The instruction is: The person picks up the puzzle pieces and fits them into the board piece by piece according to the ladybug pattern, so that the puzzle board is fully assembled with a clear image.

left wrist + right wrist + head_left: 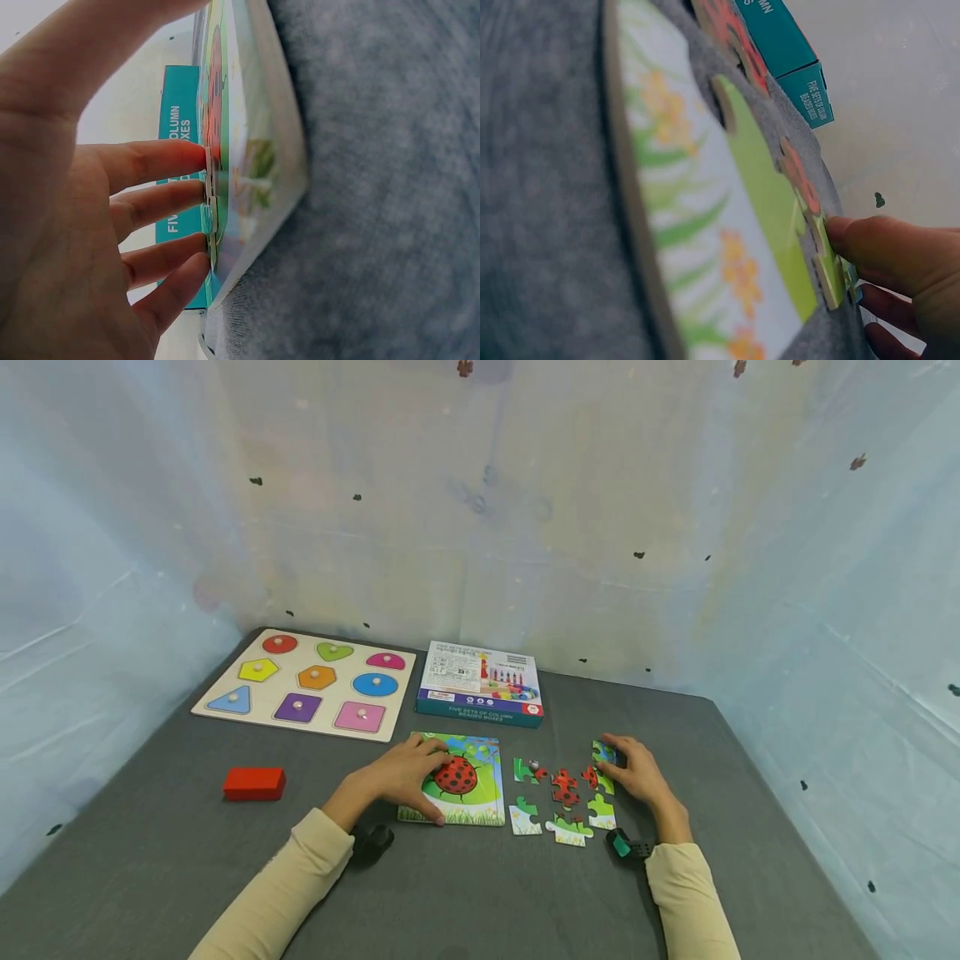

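My left hand (405, 774) rests on the ladybug puzzle board (480, 785), its fingers stretched over the picture. In the left wrist view the fingertips (196, 156) touch the picture surface, where thin raised edges show. Right of the board lie several loose puzzle pieces, among them a red spotted piece (565, 787) and a green piece with a white lower edge (570, 832). At the far right of these, my right hand (637, 768) pinches a blue-and-green puzzle piece (602, 750) between thumb and fingers. Just nearer lies another green corner piece (602, 812).
A wooden shape board (258, 706) with knobbed pieces lies at the back left. Beside it is a bead-set box (480, 713). A red block (254, 784) sits on the left of the grey table (487, 902). Plastic sheeting (465, 543) hangs behind.
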{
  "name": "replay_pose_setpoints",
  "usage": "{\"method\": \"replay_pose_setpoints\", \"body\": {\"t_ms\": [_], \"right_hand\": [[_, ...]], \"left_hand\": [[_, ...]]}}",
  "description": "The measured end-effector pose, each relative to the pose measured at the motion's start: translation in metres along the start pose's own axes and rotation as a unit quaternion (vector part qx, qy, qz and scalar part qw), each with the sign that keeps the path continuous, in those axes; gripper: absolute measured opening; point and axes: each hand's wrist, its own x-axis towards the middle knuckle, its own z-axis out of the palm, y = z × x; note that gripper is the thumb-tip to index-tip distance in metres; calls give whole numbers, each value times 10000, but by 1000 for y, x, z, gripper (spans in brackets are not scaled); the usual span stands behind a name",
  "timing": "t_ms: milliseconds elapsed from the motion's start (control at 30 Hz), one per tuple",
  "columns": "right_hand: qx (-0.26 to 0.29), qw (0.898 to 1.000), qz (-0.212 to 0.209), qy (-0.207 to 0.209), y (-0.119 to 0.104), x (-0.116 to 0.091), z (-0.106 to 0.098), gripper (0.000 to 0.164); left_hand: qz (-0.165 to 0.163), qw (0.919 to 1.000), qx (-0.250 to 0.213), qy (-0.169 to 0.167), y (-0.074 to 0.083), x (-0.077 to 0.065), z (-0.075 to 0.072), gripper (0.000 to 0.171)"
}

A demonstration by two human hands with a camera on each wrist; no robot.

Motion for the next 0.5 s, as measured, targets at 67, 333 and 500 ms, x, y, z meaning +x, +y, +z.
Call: {"method": "replay_pose_setpoints", "body": {"t_ms": [67, 333, 500], "right_hand": [[106, 9999, 111, 47, 0, 0, 0, 55], [519, 9968, 39, 605, -14, 3, 4, 54], [739, 9937, -350, 770, -31, 10, 11, 52]], "left_hand": [[-16, 10000, -8, 4, 0, 0, 0, 88], [-18, 10000, -22, 18, 1, 0, -1, 90], [1, 10000, 33, 15, 1, 0, -1, 93]]}}
